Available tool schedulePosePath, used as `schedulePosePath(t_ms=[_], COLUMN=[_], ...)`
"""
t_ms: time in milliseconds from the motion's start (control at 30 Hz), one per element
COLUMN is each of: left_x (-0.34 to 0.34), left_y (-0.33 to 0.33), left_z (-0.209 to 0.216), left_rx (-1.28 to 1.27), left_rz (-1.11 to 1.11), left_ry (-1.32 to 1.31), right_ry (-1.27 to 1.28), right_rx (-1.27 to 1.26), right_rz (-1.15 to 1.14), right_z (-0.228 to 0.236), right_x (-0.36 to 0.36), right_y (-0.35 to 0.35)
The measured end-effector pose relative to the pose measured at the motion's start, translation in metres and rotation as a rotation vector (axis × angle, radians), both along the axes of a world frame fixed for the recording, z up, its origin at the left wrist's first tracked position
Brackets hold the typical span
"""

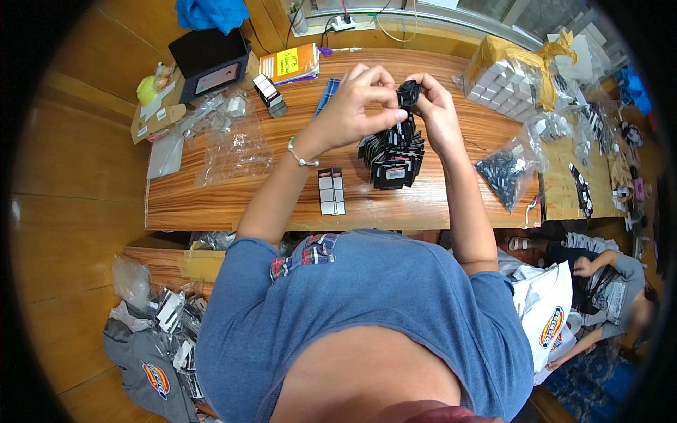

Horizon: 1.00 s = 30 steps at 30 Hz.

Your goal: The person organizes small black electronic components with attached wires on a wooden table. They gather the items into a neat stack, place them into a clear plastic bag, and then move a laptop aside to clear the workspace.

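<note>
Both my hands are raised over the middle of the wooden table [282, 201]. My left hand [367, 102], with a beaded bracelet on its wrist, pinches a gathered bunch of black cords [408, 92] from the left. From the other side, the fingers of my right hand [438, 113] close on the same bunch. Under the cords hangs or rests a thick fanned cluster of black tags [392, 158]; whether it touches the tabletop is hard to tell. Two narrow strips of white-and-black labels [331, 192] lie side by side left of the cluster.
A bag of small black pieces [504, 173] lies to the right, below a taped stack of white boxes [504, 84]. Clear plastic [236, 151], a small label stack [270, 95], an orange notebook [300, 62] and a phone [217, 77] sit left. Another person [610, 282] is at lower right.
</note>
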<state>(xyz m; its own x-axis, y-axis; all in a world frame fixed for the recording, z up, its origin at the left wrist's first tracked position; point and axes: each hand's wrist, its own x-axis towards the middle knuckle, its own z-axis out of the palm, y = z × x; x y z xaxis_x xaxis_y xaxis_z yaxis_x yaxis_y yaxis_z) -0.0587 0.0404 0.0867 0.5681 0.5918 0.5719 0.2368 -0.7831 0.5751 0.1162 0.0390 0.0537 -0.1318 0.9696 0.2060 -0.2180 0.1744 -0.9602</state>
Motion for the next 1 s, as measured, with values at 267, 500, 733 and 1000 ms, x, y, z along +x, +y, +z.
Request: schedulePosePath(t_ms=[267, 500, 733, 1000], left_x=[0.000, 0.001, -0.001, 0.007], left_y=[-0.015, -0.019, -0.016, -0.010], left_z=[-0.003, -0.006, -0.021, -0.027], left_rx=[0.271, 0.288, 0.304, 0.057], left_rz=[0.165, 0.238, 0.324, 0.340], left_ry=[0.232, 0.297, 0.112, -0.181], right_ry=[0.204, -0.150, -0.180, -0.094], right_rx=[-0.299, -0.024, -0.014, 0.009], right_rz=[0.062, -0.165, 0.052, 0.146], right_z=[0.010, 0.003, 0.030, 0.029], right_x=[0.002, -0.006, -0.003, -0.002], right_y=[-0.006, -0.009, -0.013, -0.002])
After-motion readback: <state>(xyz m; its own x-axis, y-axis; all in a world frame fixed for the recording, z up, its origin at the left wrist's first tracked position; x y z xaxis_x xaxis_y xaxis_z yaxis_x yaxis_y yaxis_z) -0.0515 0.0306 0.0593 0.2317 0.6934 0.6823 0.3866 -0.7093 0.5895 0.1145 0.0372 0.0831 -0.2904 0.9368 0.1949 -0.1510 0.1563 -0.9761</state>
